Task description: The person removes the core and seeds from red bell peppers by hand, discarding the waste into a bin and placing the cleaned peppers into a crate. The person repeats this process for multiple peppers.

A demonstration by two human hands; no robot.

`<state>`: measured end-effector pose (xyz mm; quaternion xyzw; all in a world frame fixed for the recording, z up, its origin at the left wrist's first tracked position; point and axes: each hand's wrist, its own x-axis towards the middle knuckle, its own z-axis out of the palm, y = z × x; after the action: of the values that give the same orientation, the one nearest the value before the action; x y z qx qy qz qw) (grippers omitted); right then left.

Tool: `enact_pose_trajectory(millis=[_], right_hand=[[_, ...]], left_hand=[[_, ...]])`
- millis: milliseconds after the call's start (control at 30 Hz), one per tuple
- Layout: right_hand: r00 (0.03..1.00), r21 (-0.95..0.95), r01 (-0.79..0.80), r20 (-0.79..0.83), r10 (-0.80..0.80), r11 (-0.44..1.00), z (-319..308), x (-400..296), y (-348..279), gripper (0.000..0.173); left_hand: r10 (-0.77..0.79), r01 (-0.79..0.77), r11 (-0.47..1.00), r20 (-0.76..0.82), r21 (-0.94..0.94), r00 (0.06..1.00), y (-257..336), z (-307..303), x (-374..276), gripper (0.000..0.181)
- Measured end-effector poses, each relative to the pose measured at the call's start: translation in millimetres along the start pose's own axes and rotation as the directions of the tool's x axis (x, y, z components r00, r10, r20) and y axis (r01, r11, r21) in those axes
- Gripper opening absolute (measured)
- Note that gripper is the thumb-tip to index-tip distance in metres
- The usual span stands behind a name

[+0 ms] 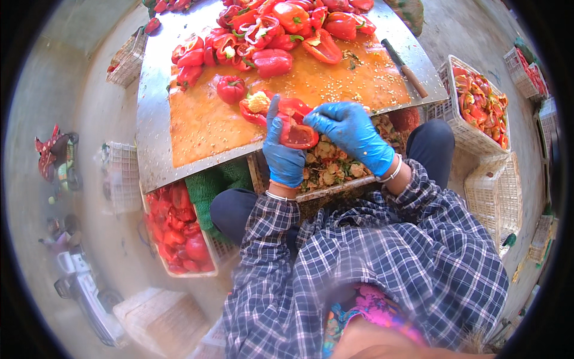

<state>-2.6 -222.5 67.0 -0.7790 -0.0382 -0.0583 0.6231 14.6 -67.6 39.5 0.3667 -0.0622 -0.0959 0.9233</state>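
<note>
In a blue glove, my left hand (pixel 285 155) holds an opened red bell pepper half (pixel 299 133) near the table's front edge. My right hand (pixel 352 132), gloved in blue too, has its fingertips at the pepper's right side; whether they pinch anything is hidden. Another red pepper piece with a pale seed core (pixel 258 103) lies just left of the held one, by my left index finger. A whole red bell pepper (pixel 231 89) sits behind it on the orange, seed-strewn work surface (pixel 215 130). Further back rises a heap of red peppers (pixel 273 63), some cut open.
A knife with a wooden handle (pixel 413 80) lies at the table's right. Below the front edge is a container of cores and scraps (pixel 332 166). Crates of red pepper pieces stand at lower left (pixel 213 264) and right (pixel 475 148), beside an upright white plastic crate (pixel 493 197).
</note>
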Motion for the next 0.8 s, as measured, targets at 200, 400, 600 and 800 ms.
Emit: enact_pose_trajectory(millis=[200,400,600,800], right_hand=[[0.968,0.480,-0.248,0.090,0.235,0.842,11.6,7.1,16.1,0.020],[0.958,0.545,-0.282,0.120,0.260,0.790,22.3,4.8,16.5,0.014],[0.988,0.326,0.145,-0.089,-0.123,0.934,37.0,-3.4,35.7,0.011],[0.998,0.039,0.066,-0.017,-0.065,0.997,35.0,-3.0,30.0,0.019]], left_hand=[[0.058,-0.065,0.978,0.039,0.200,0.998,-9.3,5.8,1.9,0.059],[-0.082,0.079,0.997,0.119,0.025,0.990,-7.1,-6.3,-2.0,0.046],[-0.125,0.123,0.992,-0.049,-0.030,0.991,-11.9,-8.5,10.3,0.053],[-0.188,0.190,0.972,0.029,-0.138,0.982,-5.8,-10.1,12.7,0.060]])
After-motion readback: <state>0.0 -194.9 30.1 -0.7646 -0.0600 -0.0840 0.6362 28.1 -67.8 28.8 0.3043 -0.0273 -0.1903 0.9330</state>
